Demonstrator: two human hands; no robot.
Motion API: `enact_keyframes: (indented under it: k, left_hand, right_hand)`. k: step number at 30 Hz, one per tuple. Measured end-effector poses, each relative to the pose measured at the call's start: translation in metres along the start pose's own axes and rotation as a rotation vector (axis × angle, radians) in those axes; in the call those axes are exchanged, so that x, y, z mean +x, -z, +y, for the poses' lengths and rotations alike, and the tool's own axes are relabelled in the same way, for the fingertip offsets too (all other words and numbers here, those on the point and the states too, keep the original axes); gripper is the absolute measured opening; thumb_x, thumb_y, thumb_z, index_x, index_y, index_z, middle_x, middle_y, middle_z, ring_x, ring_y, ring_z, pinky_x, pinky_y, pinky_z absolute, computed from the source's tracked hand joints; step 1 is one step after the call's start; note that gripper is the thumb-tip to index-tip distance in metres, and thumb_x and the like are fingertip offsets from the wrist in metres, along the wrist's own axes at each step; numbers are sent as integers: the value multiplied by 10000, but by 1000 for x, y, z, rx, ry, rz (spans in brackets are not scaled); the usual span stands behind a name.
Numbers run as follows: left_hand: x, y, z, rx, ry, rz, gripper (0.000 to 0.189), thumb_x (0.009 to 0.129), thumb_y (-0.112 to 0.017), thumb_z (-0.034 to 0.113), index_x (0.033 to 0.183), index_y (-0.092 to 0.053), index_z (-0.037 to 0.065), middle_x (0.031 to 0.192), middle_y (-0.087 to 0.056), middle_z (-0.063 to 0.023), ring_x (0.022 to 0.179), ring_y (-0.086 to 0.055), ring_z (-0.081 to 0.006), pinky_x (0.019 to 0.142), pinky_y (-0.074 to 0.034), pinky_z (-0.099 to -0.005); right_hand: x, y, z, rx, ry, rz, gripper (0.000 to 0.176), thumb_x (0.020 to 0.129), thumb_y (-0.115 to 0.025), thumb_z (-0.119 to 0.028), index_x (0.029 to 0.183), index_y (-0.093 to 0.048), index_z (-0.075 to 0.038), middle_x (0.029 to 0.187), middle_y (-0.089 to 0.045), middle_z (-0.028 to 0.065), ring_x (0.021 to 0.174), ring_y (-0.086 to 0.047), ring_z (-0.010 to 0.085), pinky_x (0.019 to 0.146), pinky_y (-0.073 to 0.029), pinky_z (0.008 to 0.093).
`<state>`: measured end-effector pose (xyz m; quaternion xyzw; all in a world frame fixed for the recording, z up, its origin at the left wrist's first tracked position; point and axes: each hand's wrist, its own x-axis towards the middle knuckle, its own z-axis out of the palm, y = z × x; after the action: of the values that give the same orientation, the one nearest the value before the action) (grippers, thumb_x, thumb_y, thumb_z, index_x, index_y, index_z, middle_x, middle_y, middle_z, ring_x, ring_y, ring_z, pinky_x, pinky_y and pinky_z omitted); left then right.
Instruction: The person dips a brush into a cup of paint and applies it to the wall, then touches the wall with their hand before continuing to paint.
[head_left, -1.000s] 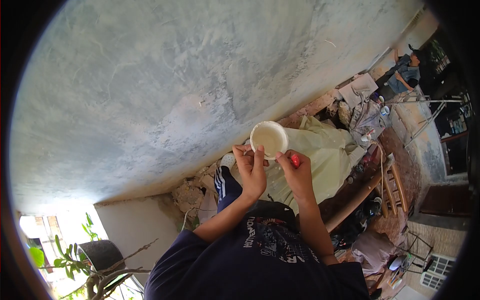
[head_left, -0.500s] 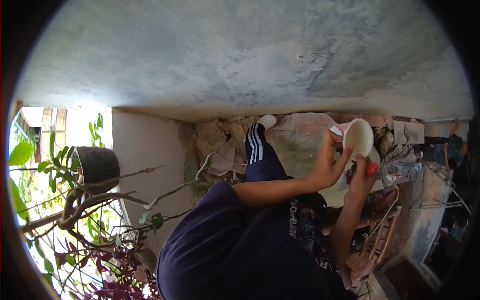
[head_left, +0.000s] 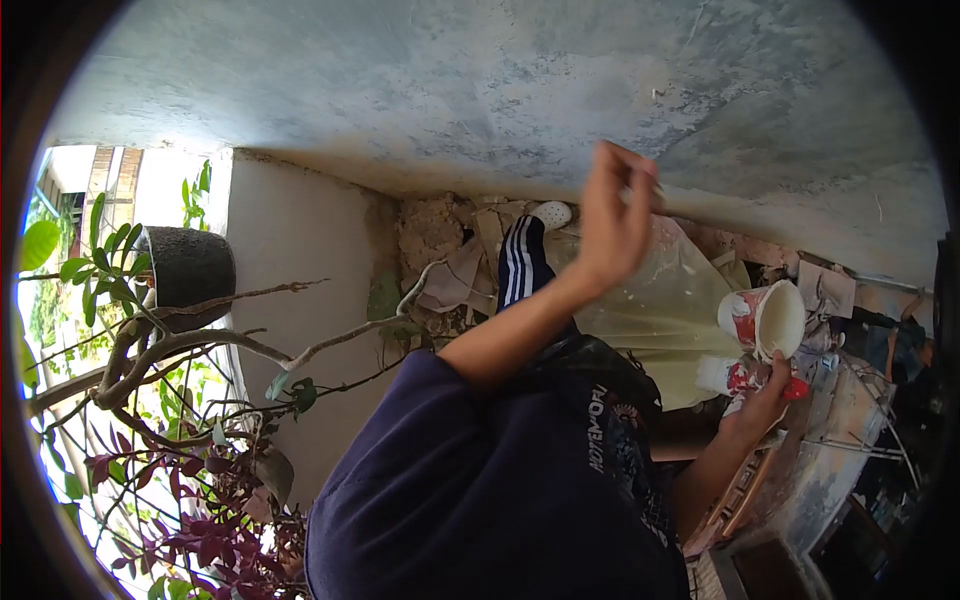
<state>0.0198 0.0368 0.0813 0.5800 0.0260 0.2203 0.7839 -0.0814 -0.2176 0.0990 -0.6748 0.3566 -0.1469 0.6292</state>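
My left hand is raised close to the grey wall. Its fingers curl toward the thumb in a pinch, slightly smeared by motion; I cannot tell what, if anything, sits between the tips. Lower right, my right hand grips a white plastic tub at its rim. The tub is tilted, its pale inside showing, with red print on its side. Against the same hand lies a red-and-white object that looks like a paint-smeared brush, with a bright red end past the fingers.
Pale sheeting covers the floor beside my striped trouser leg and white shoe. Rubble lies at the wall's foot. A dark plant pot and bare branches stand left. A wooden ladder-like frame is lower right.
My left hand has left the tub and risen toward the wall. My right hand keeps the tub, which has moved right and down in view. The view has shifted a little.
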Motion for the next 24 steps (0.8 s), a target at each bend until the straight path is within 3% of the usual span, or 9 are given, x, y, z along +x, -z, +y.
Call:
enact_keyframes:
  k: [3, 5, 9, 11, 17, 20, 22, 23, 24]
  left_hand:
    - [47, 51, 16, 63, -375, 246, 100, 965, -411, 37, 1037, -341, 29, 822, -499, -94, 698, -556, -145, 606, -481, -268]
    - [76, 97, 38, 216, -569, 467, 122, 968, -402, 42, 1064, -328, 28, 832, -555, -124, 763, -575, -184, 774, -476, -311]
    - [123, 165, 79, 259, -744, 912, 232, 955, -470, 106, 1132, -325, 69, 934, -660, -141, 940, -615, -221, 1009, -382, -415]
    - [136, 178, 95, 137, -706, 953, 269, 933, -521, 106, 1130, -338, 87, 952, -665, -128, 950, -619, -217, 1019, -376, -419]
    - [159, 216, 118, -109, -647, 1137, 478, 763, -746, 94, 1096, -406, 135, 885, -666, -42, 952, -613, -192, 1013, -370, -469]
    - [171, 213, 124, -90, -536, 1199, 443, 800, -724, 218, 1094, -402, 137, 993, -618, -65, 1065, -555, -212, 1007, -372, -474]
    - [187, 205, 123, -217, -217, 1478, 431, 897, -522, 488, 1107, -399, 134, 1135, -511, -104, 1193, -439, -239, 1002, -360, -494]
    - [195, 212, 115, -215, -213, 1481, 431, 897, -522, 488, 1107, -399, 134, 1135, -511, -104, 1193, -439, -239, 1002, -360, -494]
    - [209, 226, 101, -136, -186, 1501, 497, 899, -376, 578, 1116, -402, 132, 1172, -461, -113, 1231, -386, -248, 1001, -352, -499]
  right_hand:
    - [1, 8, -1, 106, -16, 36, 368, 831, -646, -292, 1066, -580, -17, 984, -597, 80, 796, -606, 179, 698, -495, 312]
    - [-5, 10, -9, 125, -13, 33, 368, 833, -645, -296, 1075, -570, -29, 961, -584, 71, 812, -602, 181, 716, -494, 316]
    - [-10, 17, -12, 145, -4, 76, 388, 835, -642, -312, 1089, -558, -31, 966, -564, 67, 855, -589, 182, 742, -487, 322]
    - [-3, 33, -2, 166, -47, 83, 455, 830, -632, -276, 1177, -533, 1, 1133, -556, 112, 1026, -548, 219, 873, -447, 362]
    - [-3, 58, 5, 113, -55, 100, 588, 835, -618, -294, 1323, -434, -22, 1213, -512, 115, 1080, -518, 225, 908, -427, 361]
    - [-4, 56, 3, 97, -76, 90, 651, 835, -612, -296, 1387, -369, -49, 1245, -489, 116, 1097, -506, 226, 920, -418, 361]
    - [-4, 53, 4, 89, -89, 96, 661, 838, -607, -296, 1399, -354, -57, 1252, -486, 115, 1102, -503, 228, 926, -414, 363]
    - [-4, 53, 4, 85, -100, 98, 671, 840, -602, -297, 1411, -340, -64, 1258, -482, 113, 1107, -500, 230, 932, -410, 365]
    - [-1, 45, 5, 88, -93, 97, 671, 840, -602, -297, 1411, -340, -64, 1258, -482, 113, 1107, -500, 230, 932, -410, 365]
